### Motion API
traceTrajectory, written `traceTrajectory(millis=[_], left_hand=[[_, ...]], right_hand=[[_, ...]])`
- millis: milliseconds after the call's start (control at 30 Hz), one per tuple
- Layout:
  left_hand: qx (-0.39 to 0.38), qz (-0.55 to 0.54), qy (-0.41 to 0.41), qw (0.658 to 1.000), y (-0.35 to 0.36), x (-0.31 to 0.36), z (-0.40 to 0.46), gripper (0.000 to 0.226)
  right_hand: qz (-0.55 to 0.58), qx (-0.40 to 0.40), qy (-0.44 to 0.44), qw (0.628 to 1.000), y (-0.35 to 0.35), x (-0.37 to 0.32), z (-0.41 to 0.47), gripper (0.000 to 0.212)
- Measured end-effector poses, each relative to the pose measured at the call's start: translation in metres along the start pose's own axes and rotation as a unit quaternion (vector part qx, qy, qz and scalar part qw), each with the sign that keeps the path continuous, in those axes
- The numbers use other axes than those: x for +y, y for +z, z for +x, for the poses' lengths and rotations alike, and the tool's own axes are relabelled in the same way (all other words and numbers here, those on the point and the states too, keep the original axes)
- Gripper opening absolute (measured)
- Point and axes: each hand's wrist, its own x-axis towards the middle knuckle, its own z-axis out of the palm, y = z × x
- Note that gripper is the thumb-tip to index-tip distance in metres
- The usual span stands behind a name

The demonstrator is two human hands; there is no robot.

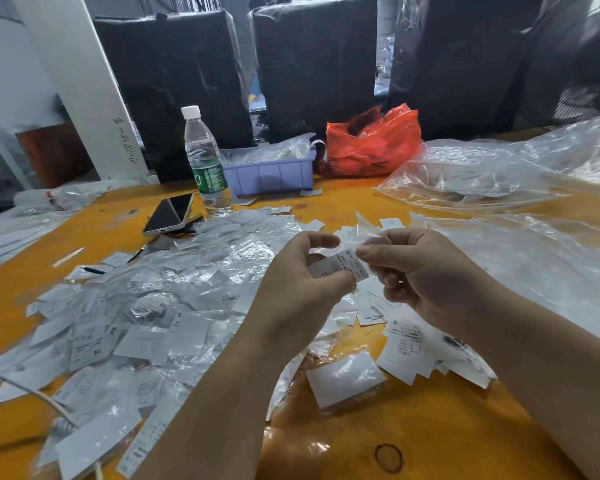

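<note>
A heap of tags [146,323] lies on the surface [430,427] at left; behind it, left to right: phone [168,214], bottle [207,161], tray [269,174] seemingly holding packets, bag [371,143].

An orange tabletop [413,431] fills the lower frame, catching a soft white glare. Across the top stand three tall black bales [312,57] wrapped in clear film, with narrow gaps between them. At upper left a white pillar [73,71] slants through, handwriting down its side.
</note>
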Motion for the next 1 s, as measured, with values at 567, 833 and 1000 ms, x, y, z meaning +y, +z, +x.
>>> traceTrajectory(millis=[567,833,1000], left_hand=[[-0.029,-0.124,-0.088,0.988,0.010,0.004,0.002,0.048],[-0.060,-0.319,-0.090,0.942,0.010,0.008,-0.001,0.083],[-0.049,-0.335,-0.106,0.935,0.010,0.010,-0.001,0.072]], right_hand=[[-0.022,0.001,-0.020,1.000,0.005,0.007,-0.002,0.020],[-0.031,-0.065,-0.046,0.996,0.010,0.014,-0.005,0.014],[-0.036,-0.066,-0.039,0.996,0.014,0.014,-0.007,0.007]])
